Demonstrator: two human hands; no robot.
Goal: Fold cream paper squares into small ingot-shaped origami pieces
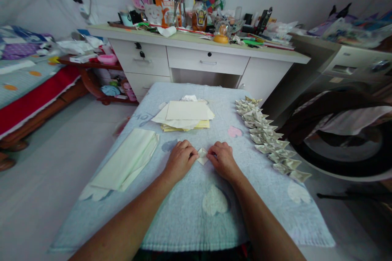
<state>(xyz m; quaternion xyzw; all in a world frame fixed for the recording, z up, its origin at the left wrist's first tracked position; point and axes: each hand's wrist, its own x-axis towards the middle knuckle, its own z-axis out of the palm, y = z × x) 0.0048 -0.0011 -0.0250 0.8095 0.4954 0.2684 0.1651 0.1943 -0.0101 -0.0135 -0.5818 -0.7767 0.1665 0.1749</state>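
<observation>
Between my two hands is a small folded paper (202,156), pale and roughly diamond-shaped, low over the cloth-covered table (183,212). My left hand (183,158) pinches its left corner with thumb and fingers. On the opposite corner, my right hand (223,158) is closed in a similar pinch. Beyond my hands lies a stack of paper sheets (187,111), white on top with yellow ones beneath. A larger folded bundle of pale green paper (125,161) rests to the left. Along the right side stand rows of folded paper boats (265,132), several of them touching one another.
A white desk (208,59) with drawers stands behind the table, its top crowded with jars, bags and small items. On the right is a front-loading washing machine (339,65) with clothes hanging from its door opening. A bed (36,85) and a low wooden shelf (82,60) are at left.
</observation>
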